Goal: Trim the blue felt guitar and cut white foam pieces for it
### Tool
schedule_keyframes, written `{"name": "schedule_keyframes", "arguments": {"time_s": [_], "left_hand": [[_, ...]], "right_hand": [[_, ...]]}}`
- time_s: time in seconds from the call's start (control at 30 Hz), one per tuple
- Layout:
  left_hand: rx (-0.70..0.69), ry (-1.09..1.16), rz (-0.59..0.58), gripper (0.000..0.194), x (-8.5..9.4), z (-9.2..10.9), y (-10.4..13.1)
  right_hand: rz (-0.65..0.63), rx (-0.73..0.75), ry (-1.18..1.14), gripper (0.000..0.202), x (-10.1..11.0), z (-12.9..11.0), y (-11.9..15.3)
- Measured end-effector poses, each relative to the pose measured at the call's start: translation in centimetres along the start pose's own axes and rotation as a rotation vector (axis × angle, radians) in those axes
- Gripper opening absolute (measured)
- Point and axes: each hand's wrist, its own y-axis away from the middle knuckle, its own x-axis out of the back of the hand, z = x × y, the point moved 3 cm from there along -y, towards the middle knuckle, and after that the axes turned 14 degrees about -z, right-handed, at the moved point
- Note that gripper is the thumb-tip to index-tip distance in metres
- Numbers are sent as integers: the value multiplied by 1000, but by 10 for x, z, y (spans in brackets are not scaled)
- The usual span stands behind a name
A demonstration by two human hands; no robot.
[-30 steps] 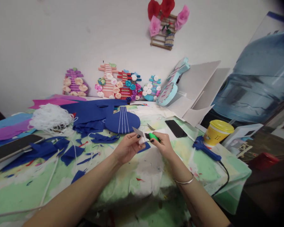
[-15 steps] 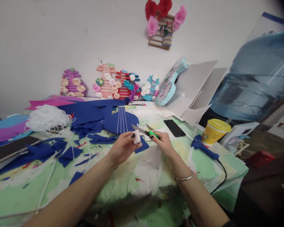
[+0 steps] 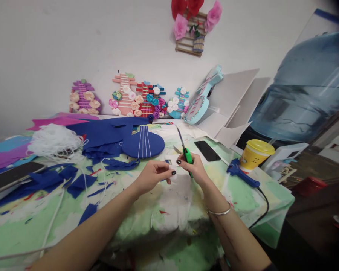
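My left hand [image 3: 151, 177] is closed, pinching a small white block [image 3: 173, 168] between thumb and fingers. My right hand [image 3: 197, 170] is wrapped round a green utility knife [image 3: 188, 157], its long blade out and pointing up, away from me. That hand's thumb and fingertip also meet the right end of the white block. Just beyond my hands lies a blue, rounded lute-shaped piece [image 3: 156, 145] with white strings down its middle. A pair of scissors [image 3: 176, 149] lies partly hidden behind the knife.
A black phone [image 3: 207, 150], a blue glue gun [image 3: 243, 175] with its cord and a yellow cup [image 3: 255, 156] stand to the right. Blue felt [image 3: 101, 135], scraps and a heap of white cord [image 3: 55, 141] cover the left. Flowered lute models [image 3: 147, 99] lean along the wall.
The knife has swung from pointing left across the block to standing upright in my right hand. My hands have come closer together, and the right fingertips now meet the white block.
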Motion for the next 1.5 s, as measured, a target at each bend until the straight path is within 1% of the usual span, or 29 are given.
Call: {"name": "schedule_keyframes", "arguments": {"time_s": [0.13, 0.2, 0.3, 0.47, 0.63, 0.73, 0.83, 0.9, 1.03, 1.13, 1.23, 1.3, 1.43, 1.5], "left_hand": [[58, -148, 0, 17, -1, -1, -1], [63, -162, -12, 17, 0, -3, -2], [47, -127, -48, 15, 1, -7, -2], [66, -132, -99, 16, 2, -10, -2], [175, -217, -132, 17, 0, -11, -1], [218, -273, -162, 16, -1, -12, 0], [225, -276, -224, 14, -1, -14, 0], [211, -270, -241, 16, 0, -15, 0], [209, -254, -199, 15, 3, -13, 0], [210, -218, -144, 15, 5, -11, -2], [178, -118, -97, 20, 7, -11, -4], [155, 31, -54, 25, 8, -12, -5], [100, 468, 52, 28, 7, -17, -5], [61, 599, 92, 28, 5, -16, -6]], "right_hand": [[-162, 4, -148, 24, -4, -8, 2], [-225, -7, -176, 23, -6, -7, 3], [-263, -27, -185, 22, -6, -6, 3], [-316, -84, -109, 15, -8, -5, 4], [-401, -130, -11, 13, -8, -1, 4], [-450, -159, 45, 11, -8, 2, 4], [-507, -177, 75, 8, -11, 2, 5], [-521, -169, 86, 6, -13, 1, 5], [-461, -155, 97, 6, -15, -1, 4], [-373, -149, 20, 7, -14, -1, 3], [-269, -182, -92, 9, -11, 1, 2], [-193, -214, -185, 10, -10, 4, 1], [-8, -246, -432, 13, -8, 8, -1], [59, -249, -546, 16, -7, 10, -2]]}}
